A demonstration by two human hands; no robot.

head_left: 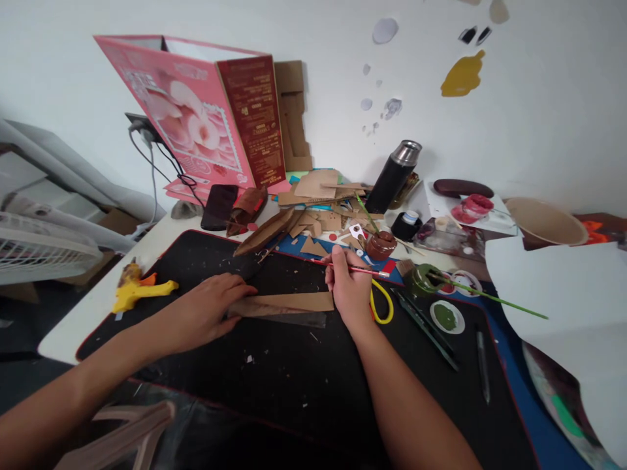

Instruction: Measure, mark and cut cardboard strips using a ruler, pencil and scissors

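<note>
My left hand [210, 307] is closed on the left end of a narrow brown cardboard strip [298, 302], with the thumb at its lower side. Under the strip's near edge shows a flat, see-through strip [308, 320], perhaps a ruler. A red pencil [360, 268] with an eraser end is gripped in my right hand [349, 284], just off the strip's right end. Close to the right wrist lie yellow-handled scissors [389, 307], partly hidden by that hand. Both hands are over a black desk mat [274, 372] dotted with small white scraps.
A yellow glue gun [134, 287] lies at the left, near a phone [219, 207]. Cardboard scraps [316, 186], a brown paint jar [381, 246] and a black flask [394, 176] stand behind. Right are a green paint jar [424, 279], pens [426, 326] and a green paint lid [447, 316].
</note>
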